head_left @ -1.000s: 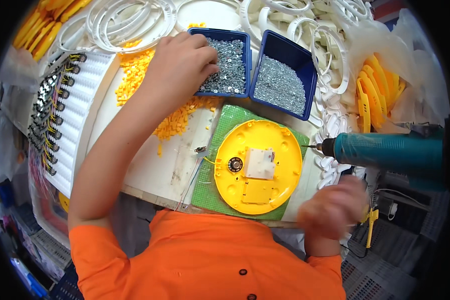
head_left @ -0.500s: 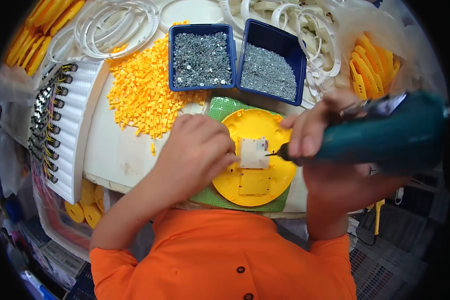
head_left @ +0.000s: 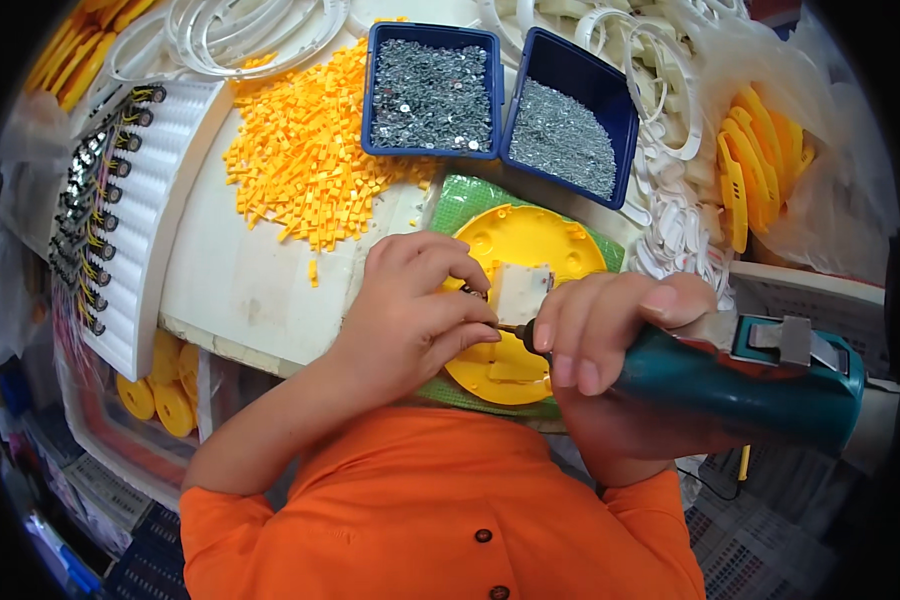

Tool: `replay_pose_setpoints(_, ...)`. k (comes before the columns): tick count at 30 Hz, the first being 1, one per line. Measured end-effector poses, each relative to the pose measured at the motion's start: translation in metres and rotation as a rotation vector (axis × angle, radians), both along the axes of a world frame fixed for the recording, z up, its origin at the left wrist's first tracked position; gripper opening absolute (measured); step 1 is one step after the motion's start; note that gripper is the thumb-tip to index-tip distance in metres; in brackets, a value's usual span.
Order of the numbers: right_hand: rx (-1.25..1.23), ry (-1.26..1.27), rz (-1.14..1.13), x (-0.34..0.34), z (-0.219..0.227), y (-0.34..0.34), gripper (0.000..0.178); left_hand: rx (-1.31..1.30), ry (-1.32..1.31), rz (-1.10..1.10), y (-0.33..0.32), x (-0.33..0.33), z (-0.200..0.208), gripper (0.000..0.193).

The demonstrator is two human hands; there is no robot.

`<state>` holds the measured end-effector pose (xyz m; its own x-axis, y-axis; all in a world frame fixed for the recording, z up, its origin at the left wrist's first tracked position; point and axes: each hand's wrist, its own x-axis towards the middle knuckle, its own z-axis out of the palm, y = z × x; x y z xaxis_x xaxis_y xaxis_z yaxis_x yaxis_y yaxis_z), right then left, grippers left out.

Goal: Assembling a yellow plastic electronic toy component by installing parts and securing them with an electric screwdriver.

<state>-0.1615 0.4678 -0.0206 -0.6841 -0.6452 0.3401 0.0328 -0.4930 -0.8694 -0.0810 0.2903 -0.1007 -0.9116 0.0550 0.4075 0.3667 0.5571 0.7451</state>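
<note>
My right hand (head_left: 620, 345) is wrapped round a teal power screwdriver (head_left: 750, 385), held almost level with its bit pointing left. The bit's tip meets the fingertips of my left hand (head_left: 420, 310), which are pinched together. Small dark metal pieces, seemingly screws (head_left: 474, 292), show between those fingers; the fingers partly hide them. Beneath both hands a round yellow plastic housing (head_left: 545, 228) lies on a green mat (head_left: 458, 200). A white square part (head_left: 520, 290) sits in its middle, partly covered by my right fingers.
Two blue bins, one of washer-headed screws (head_left: 435, 95) and one of finer screws (head_left: 562, 135), stand behind the mat. Small yellow clips (head_left: 310, 150) are heaped to the left. Beyond them is a white foam tray (head_left: 175, 210) with wired parts. Yellow pieces (head_left: 760, 165) fill a plastic bag at right.
The screwdriver has moved left and down, from over the white part to my left fingertips. My left hand has shifted slightly right and down. The view has also shifted a little.
</note>
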Motion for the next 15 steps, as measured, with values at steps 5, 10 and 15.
replay_pose_setpoints(5,0.005,-0.012,0.001,0.000,-0.003,-0.006,0.061,-0.061,0.028,0.034,-0.003,0.002,-0.003,0.028)
replay_pose_setpoints(10,0.030,0.003,-0.089,-0.002,-0.010,-0.009,0.090,-0.098,-0.055,0.140,-0.003,-0.003,0.011,0.039)
replay_pose_setpoints(15,-0.136,-0.060,0.016,-0.017,-0.023,-0.015,0.096,-0.182,-0.151,0.120,-0.003,-0.001,0.002,0.029)
